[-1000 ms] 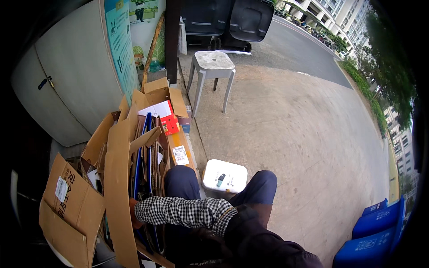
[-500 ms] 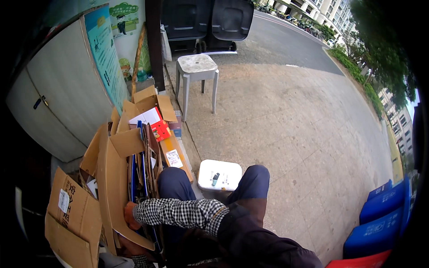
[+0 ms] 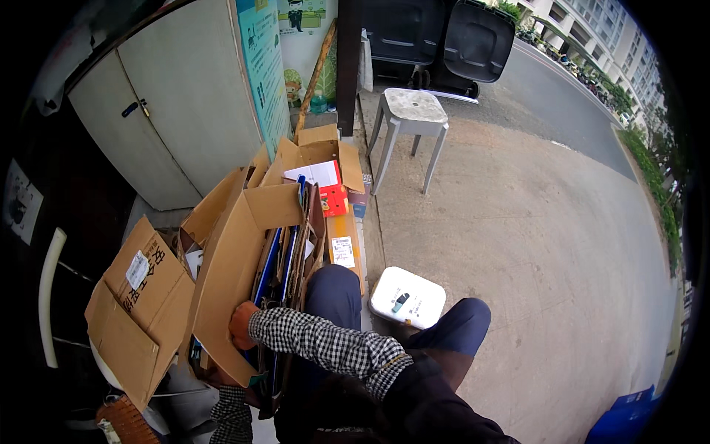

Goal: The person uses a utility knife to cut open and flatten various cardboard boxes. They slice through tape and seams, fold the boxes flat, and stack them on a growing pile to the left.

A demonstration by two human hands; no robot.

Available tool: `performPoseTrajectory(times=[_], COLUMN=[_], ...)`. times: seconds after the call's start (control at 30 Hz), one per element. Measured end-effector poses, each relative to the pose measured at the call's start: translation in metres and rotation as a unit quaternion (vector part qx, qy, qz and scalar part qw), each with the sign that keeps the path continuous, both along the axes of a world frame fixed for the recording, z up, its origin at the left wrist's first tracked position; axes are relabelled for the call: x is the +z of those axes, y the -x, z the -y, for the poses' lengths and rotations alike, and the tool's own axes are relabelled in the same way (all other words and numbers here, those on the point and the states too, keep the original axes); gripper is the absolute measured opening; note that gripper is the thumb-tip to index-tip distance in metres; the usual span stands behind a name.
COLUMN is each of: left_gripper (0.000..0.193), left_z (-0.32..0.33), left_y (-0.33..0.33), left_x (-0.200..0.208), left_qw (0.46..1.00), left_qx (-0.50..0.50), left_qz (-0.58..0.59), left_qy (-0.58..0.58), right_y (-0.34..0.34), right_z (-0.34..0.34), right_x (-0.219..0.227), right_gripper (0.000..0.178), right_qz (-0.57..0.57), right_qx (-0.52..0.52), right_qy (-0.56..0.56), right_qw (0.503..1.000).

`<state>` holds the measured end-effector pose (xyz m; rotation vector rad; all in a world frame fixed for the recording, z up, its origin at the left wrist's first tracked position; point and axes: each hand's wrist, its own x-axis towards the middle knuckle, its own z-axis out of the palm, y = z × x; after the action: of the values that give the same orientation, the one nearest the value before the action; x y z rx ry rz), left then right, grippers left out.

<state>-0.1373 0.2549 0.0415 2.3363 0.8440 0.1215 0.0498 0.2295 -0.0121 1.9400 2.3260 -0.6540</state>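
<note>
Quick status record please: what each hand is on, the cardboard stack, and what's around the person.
Right hand: reaches across, gripping the edge of a large flattened cardboard sheet
Left hand: hidden behind the cardboard; only a checked sleeve shows
Stack: upright flattened boxes, open carton at left
Nearby: small white stool by the knees, grey plastic stool beyond, grey cabinet doors, dark wheeled bins
</note>
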Motion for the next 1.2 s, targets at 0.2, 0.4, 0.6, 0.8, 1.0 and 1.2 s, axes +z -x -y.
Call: performPoseTrajectory(times=[0.2, 0.4, 0.6, 0.8, 1.0, 1.2], left_gripper=[0.039, 0.044, 0.05, 0.055, 0.046, 0.034], left_z=[0.005, -0.004, 0.0, 0.008, -0.001, 0.012], left_y=[-0.01, -0.012, 0.0, 0.042, 0.062, 0.089], left_x=[0.012, 0.025, 0.021, -0.023, -0.065, -0.094], left_qw=[0.998, 0.979, 0.937, 0.973, 0.991, 0.993], left_qx=[-0.021, 0.025, 0.096, 0.027, -0.04, 0.045], left_qz=[0.001, 0.019, 0.056, 0.136, 0.054, 0.11], left_qy=[0.053, 0.201, 0.332, 0.185, -0.118, 0.016], right_y=[-0.024, -0.01, -0.007, -0.002, 0.01, 0.01], right_z=[0.02, 0.017, 0.013, 0.016, 0.021, 0.023], right_x=[0.051, 0.06, 0.048, 0.035, -0.005, 0.004], right_gripper=[0.052, 0.078, 0.091, 0.095, 0.085, 0.083], right_qz=[-0.018, 0.03, 0.033, -0.008, -0.033, -0.031], right_qx=[-0.054, 0.036, 0.024, -0.01, -0.049, -0.042], right_qy=[0.093, 0.088, 0.059, 0.029, -0.095, -0.033], right_qw=[0.994, 0.995, 0.997, 1.0, 0.994, 0.998])
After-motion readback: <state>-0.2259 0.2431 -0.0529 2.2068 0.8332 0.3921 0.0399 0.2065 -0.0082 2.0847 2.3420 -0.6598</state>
